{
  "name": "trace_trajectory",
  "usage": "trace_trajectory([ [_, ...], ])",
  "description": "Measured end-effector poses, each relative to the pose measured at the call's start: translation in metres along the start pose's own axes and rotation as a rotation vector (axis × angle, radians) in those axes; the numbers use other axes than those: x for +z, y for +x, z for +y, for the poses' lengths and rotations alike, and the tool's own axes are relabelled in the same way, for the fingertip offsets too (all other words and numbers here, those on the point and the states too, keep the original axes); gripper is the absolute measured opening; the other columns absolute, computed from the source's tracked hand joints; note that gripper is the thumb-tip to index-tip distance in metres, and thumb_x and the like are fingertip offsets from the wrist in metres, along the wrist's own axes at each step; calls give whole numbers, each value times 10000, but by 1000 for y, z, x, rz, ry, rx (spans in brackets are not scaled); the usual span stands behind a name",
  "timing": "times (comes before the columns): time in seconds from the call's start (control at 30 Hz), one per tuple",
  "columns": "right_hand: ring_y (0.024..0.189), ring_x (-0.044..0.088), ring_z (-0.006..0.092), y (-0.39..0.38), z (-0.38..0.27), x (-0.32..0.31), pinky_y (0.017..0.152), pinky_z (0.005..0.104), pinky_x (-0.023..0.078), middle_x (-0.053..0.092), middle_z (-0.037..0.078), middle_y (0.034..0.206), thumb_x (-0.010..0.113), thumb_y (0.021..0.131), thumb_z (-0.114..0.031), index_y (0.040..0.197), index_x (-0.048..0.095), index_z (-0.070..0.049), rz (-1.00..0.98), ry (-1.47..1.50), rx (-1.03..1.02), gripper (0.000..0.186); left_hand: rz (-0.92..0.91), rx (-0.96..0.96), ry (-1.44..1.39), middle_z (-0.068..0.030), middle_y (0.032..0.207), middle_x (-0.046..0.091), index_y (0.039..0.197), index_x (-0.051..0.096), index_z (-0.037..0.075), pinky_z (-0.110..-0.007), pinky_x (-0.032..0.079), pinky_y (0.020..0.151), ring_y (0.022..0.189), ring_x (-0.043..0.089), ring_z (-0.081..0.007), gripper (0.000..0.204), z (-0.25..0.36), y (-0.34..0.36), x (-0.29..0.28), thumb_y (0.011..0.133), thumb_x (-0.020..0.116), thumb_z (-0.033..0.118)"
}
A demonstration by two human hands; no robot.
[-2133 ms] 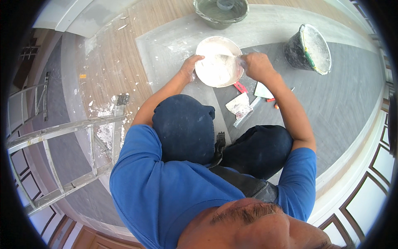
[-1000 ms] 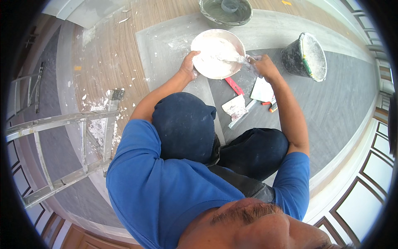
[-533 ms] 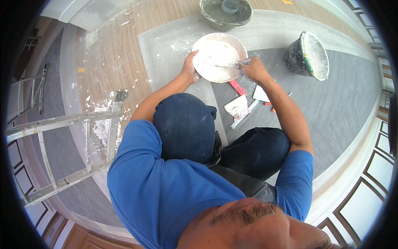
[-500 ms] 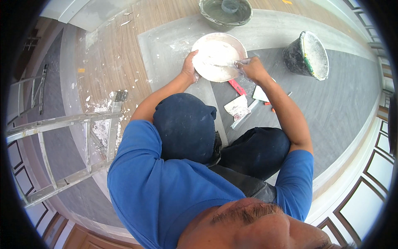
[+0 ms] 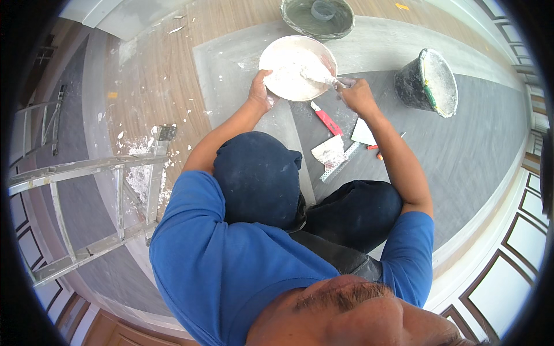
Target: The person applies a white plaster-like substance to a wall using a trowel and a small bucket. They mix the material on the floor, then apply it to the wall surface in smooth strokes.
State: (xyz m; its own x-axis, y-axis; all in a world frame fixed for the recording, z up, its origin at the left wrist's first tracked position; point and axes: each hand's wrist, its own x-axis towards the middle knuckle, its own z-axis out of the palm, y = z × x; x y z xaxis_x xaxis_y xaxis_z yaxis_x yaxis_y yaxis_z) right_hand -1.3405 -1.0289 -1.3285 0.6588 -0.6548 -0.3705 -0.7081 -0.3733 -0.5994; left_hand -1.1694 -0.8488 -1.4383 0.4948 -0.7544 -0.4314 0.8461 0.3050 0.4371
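A round white bowl (image 5: 290,96) is tilted toward me, with white powder or plaster (image 5: 285,64) inside. My left hand (image 5: 261,89) grips its left rim, thumb over the edge. In my right hand (image 5: 355,95) is a putty knife (image 5: 316,74), its blade coated white and resting in the bowl; part of its handle is hidden by my fingers. Below the bowl, on the grey floor covering, lie a red utility knife (image 5: 327,120), a stained whitish piece (image 5: 329,151), a perforated metal strip (image 5: 342,162) and a white sheet (image 5: 363,132).
Beyond the bowl stands a dark basin (image 5: 300,27) with a clear round cup (image 5: 323,10) in it. A black bucket (image 5: 410,86) with whitish contents is at the right. An aluminium ladder (image 5: 86,173) reaches in from the left, near white flakes (image 5: 138,179) scattered over the wooden floor.
The bowl has moved up and slightly left, uncovering more of the red knife. The putty knife has lifted, so its white-coated blade shows more clearly.
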Motion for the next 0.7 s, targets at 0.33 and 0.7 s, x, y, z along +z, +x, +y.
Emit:
trace_trajectory([
  [0.33,719,722,322,9,14,4,720,404,551,711,233,767,729,834,-273,1106,768,-76,70,-68,8,338,-8,-57,69,-171,1302,622,1365,503,-9,-446,485,1043,1199,613,-318,647,-6,0,-4,799,602,288],
  [0.7,825,728,353,7,-4,5,790,405,561,729,245,876,724,822,-264,1079,778,-84,69,-1,7,319,-38,-115,137,-189,1275,638,1352,511,-33,-432,517,1009,1149,644,-318,619,-10,2,-9,819,599,268],
])
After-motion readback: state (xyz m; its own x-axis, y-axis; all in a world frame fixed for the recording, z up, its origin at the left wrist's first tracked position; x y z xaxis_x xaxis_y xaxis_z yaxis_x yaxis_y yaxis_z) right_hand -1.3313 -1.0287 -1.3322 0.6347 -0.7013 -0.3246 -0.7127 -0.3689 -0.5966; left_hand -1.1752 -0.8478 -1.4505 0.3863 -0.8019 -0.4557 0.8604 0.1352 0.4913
